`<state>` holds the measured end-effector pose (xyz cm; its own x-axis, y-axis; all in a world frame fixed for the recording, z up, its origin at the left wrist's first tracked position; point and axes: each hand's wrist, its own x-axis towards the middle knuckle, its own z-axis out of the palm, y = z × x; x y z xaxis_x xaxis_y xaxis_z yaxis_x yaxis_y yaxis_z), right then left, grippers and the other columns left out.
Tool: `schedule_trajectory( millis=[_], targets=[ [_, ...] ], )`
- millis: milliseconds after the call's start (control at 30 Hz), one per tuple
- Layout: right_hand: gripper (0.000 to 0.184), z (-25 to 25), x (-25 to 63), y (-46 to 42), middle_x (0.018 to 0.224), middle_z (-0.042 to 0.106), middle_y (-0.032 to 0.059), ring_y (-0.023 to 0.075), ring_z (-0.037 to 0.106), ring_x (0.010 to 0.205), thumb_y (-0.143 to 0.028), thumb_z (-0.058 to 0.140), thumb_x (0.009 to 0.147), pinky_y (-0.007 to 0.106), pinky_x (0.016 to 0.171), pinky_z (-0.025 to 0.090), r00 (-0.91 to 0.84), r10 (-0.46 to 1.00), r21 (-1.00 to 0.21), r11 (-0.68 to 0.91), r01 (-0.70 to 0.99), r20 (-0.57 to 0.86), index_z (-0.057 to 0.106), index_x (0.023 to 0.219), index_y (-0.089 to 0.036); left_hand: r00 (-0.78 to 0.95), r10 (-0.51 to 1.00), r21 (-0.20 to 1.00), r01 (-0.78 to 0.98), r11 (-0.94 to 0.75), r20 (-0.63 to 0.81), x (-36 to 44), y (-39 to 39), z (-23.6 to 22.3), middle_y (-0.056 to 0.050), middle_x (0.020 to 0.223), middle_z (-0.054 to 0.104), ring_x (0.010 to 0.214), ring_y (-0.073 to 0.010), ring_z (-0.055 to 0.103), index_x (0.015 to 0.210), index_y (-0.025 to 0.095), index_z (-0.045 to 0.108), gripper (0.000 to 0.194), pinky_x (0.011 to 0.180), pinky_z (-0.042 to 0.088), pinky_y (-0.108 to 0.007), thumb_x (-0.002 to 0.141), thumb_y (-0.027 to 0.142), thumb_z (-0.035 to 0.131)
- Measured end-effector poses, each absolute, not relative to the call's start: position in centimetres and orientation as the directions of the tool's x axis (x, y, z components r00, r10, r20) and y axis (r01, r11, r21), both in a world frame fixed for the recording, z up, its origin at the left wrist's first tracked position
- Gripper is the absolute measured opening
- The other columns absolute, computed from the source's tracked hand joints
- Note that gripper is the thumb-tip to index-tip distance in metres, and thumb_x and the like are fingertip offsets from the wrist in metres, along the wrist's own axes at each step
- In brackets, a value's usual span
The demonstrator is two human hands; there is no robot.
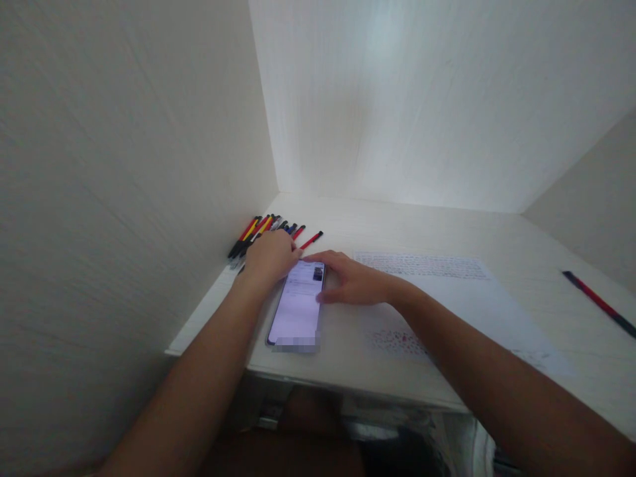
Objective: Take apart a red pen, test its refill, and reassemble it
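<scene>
A smartphone point(298, 305) with a lit, pale screen lies flat on the desk, its lower end towards me. At its top left corner is my left hand point(269, 252), fingers curled and bunched together; what they hold, if anything, is hidden. A red pen with a black end point(312, 240) lies just past those fingertips. My right hand point(350, 279) spans the phone's upper right corner, forefinger stretched along the top edge and thumb on the right edge, the two apart. Several pens point(251, 232), red, yellow and black, lie bunched behind and left of my left hand, partly covered by it.
A handwritten sheet of paper point(457, 305) lies right of the phone, partly under my right forearm. Farther right is another red and black pen point(599, 301). Pale panels, including the left wall point(149, 146) and back wall point(387, 112), enclose the desk. The desk's front edge point(348, 384) is near me.
</scene>
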<state>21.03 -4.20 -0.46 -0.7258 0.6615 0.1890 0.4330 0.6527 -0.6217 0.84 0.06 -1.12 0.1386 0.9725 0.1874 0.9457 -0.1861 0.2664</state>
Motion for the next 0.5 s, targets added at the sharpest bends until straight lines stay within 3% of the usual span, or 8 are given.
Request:
schedule_trajectory(
  millis=[200,367,500],
  targets=[
    [0.079,-0.7,21.1,-4.3,0.146,0.050,0.0128,0.0313,0.042,0.135,-0.028,0.080,0.072,0.050,0.114,0.031,-0.739,0.659,-0.586,0.657,0.475,0.141,0.048,0.144,-0.020,0.109,0.977,0.235,0.960,-0.151,0.185,1.6,0.4,-0.8,-0.016,0.082,0.068,0.080,-0.0316,0.063,0.079,0.016,0.071,0.024,0.068,0.047,-0.038,0.080,0.037,0.062],
    [0.078,-0.7,20.6,-4.9,0.141,0.052,0.0130,0.0315,0.045,0.131,-0.034,0.078,0.074,0.052,0.110,0.035,-0.709,0.691,-0.554,0.648,0.523,0.140,0.045,0.145,-0.024,0.050,0.903,0.339,0.917,-0.211,0.426,1.1,-0.4,0.2,-0.013,0.090,0.066,0.086,-0.0293,0.061,0.082,0.018,0.068,0.026,0.076,0.047,-0.039,0.090,0.037,0.052],
    [0.080,-0.8,20.1,-5.4,0.139,0.052,0.0147,0.0343,0.046,0.127,-0.042,0.076,0.075,0.056,0.106,0.038,-0.659,0.740,-0.520,0.620,0.588,0.136,0.044,0.146,-0.023,-0.052,0.779,0.508,0.785,-0.355,0.625,0.7,-0.6,0.7,-0.010,0.094,0.064,0.083,-0.0223,0.061,0.086,0.018,0.063,0.016,0.080,0.048,-0.035,0.091,0.031,0.055]
  ],
)
